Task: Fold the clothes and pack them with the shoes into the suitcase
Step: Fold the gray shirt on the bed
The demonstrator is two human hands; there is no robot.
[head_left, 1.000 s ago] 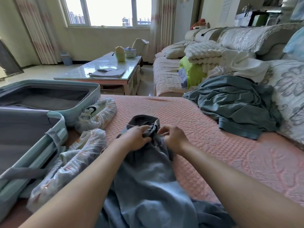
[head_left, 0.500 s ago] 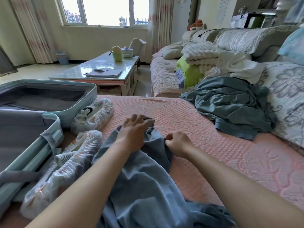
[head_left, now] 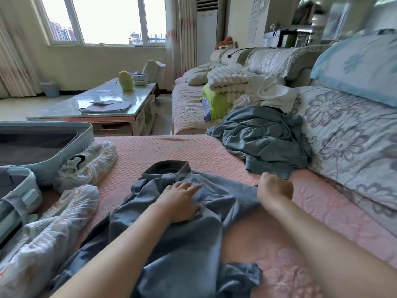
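Note:
A blue-grey collared shirt [head_left: 184, 239] lies spread on the pink bed cover, collar pointing away from me. My left hand [head_left: 180, 198] presses flat on its chest below the collar, fingers straight. My right hand [head_left: 275, 191] grips the shirt's right shoulder edge and holds it stretched out to the right. Two shoes lie in thin plastic covers at the left: one shoe [head_left: 90, 163] beside the suitcase, the other shoe [head_left: 53, 231] closer to me. The open pale-green suitcase [head_left: 64, 145] lies at the far left. A crumpled teal garment [head_left: 264, 138] rests at the right.
A floral quilt [head_left: 352, 143] and blue pillow [head_left: 361, 65] line the right side. Beyond the bed stand a sofa [head_left: 189, 104] piled with blankets and a glass-topped coffee table [head_left: 101, 106] holding papers and a green bottle. Bare pink cover [head_left: 171, 151] lies between shirt and suitcase.
Both hands left the collar. The left hand slid down and flattened on the shirt's chest. The right hand moved out to the right, pulling the shoulder so the shirt spread wider.

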